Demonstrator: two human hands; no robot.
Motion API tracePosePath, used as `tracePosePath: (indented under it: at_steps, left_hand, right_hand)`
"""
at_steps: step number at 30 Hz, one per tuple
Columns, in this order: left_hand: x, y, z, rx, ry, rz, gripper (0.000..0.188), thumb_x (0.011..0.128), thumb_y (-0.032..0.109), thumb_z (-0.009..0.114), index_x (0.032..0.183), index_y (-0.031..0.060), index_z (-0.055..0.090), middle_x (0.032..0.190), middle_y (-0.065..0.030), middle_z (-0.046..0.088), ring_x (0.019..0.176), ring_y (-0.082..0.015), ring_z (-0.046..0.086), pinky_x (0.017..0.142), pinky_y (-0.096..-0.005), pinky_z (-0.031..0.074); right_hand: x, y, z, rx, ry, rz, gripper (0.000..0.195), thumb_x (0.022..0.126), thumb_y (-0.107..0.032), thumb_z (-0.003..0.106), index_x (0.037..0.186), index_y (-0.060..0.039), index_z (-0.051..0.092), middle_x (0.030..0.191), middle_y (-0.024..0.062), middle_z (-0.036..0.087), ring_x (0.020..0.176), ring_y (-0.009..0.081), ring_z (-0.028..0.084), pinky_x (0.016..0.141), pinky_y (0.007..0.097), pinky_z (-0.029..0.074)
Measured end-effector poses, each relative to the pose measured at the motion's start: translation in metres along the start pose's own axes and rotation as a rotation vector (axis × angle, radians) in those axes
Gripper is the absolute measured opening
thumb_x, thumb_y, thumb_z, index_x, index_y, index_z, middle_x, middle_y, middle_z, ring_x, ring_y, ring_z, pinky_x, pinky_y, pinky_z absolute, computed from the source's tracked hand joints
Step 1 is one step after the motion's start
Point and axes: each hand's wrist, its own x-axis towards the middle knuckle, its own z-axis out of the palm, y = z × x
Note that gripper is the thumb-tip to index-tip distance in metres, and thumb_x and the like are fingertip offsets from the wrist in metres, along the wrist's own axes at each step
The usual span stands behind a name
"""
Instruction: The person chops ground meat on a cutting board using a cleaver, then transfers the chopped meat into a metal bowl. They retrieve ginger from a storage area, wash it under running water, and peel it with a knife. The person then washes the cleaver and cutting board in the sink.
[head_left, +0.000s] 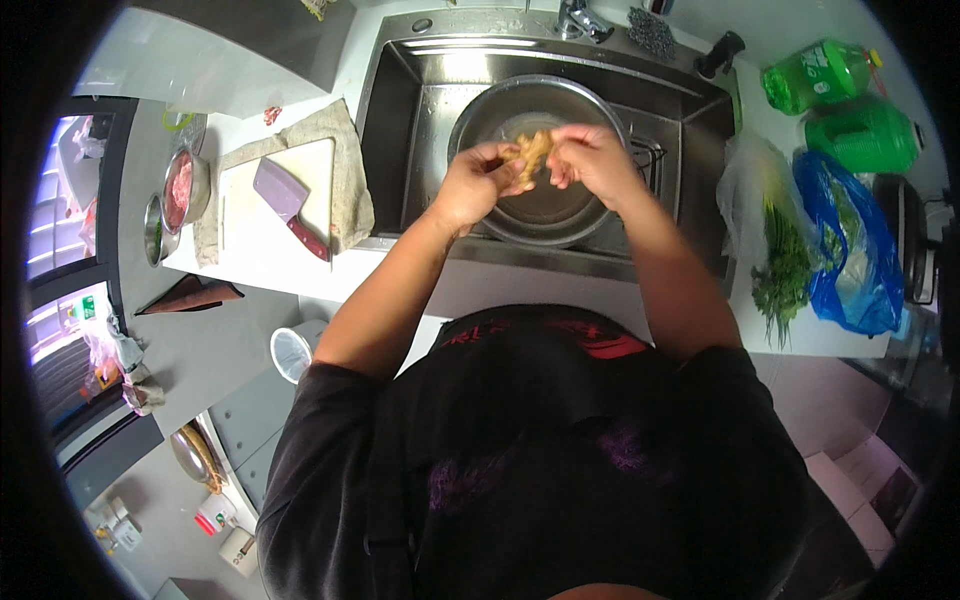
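My left hand (474, 186) grips a knobbly piece of ginger root (535, 153) between thumb and fingers. The fingertips of my right hand (594, 161) pinch its other end and look slightly blurred. Both hands are above a round stainless steel basin (480, 112), which sits inside a steel kitchen sink (420, 142). The basin seems to hold some water. On the counter left of the sink, a cleaver (281, 187) with a reddish handle lies on a white cutting board (244, 229), with a grey cloth (352, 180) beneath the board.
At the far left stand a metal bowl of minced meat (178, 187) and a smaller bowl of chopped greens (154, 231). A faucet (581, 21) and steel scrubber (651, 31) are behind the sink. Right: green bottles (817, 75), leafy herbs (784, 277), a blue plastic bag (855, 255).
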Motion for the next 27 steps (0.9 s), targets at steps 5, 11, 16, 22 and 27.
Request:
tracePosePath:
  at_steps: [5,11,16,22,27]
  left_hand:
    - [0.057,-0.072,-0.064,0.165,0.017,-0.502,0.018,0.082,-0.001,0.056,0.100,-0.0033,0.059,0.087,-0.0158,0.063,0.069,-0.0227,0.063,0.061,-0.0330,0.053]
    - [0.129,-0.146,-0.085,0.351,-0.005,-0.735,0.018,0.084,0.012,0.064,0.072,-0.0010,0.060,0.068,-0.0149,0.057,0.052,-0.0238,0.055,0.044,-0.0364,0.044]
    - [0.159,-0.212,-0.099,1.593,-0.431,-0.046,0.022,0.074,0.013,0.070,0.095,0.0062,0.068,0.101,-0.0188,0.066,0.092,-0.0329,0.065,0.078,-0.0409,0.055]
    - [0.180,-0.242,-0.086,1.270,-0.080,-0.265,0.042,0.081,0.043,0.064,0.102,0.0058,0.067,0.111,-0.0176,0.064,0.101,-0.0300,0.063,0.086,-0.0385,0.050]
    - [0.188,-0.235,-0.084,0.604,0.144,-0.683,0.048,0.088,0.042,0.059,0.119,0.0043,0.060,0.107,-0.0145,0.066,0.089,-0.0240,0.065,0.074,-0.0360,0.052]
  right_hand:
    - [0.056,0.140,-0.075,-0.310,0.157,0.649,0.022,0.095,-0.025,0.052,0.106,-0.0090,0.063,0.076,0.0140,0.067,0.060,0.0221,0.066,0.053,0.0339,0.053]
    - [0.118,0.305,-0.156,-1.158,0.051,0.512,0.024,0.086,-0.020,0.054,0.100,-0.0020,0.063,0.092,0.0154,0.066,0.081,0.0240,0.066,0.069,0.0356,0.052]
    - [0.124,0.245,-0.068,-0.203,0.526,0.547,0.031,0.084,-0.021,0.057,0.109,-0.0030,0.060,0.100,0.0158,0.065,0.090,0.0265,0.064,0.076,0.0374,0.051]
    - [0.121,0.189,-0.062,-0.578,0.437,0.422,0.035,0.084,-0.021,0.059,0.114,-0.0036,0.058,0.102,0.0124,0.067,0.087,0.0246,0.064,0.075,0.0346,0.051]
    - [0.119,0.194,-0.079,-0.648,0.456,0.547,0.031,0.087,-0.026,0.061,0.110,-0.0040,0.061,0.095,0.0068,0.066,0.079,0.0163,0.062,0.071,0.0294,0.050]
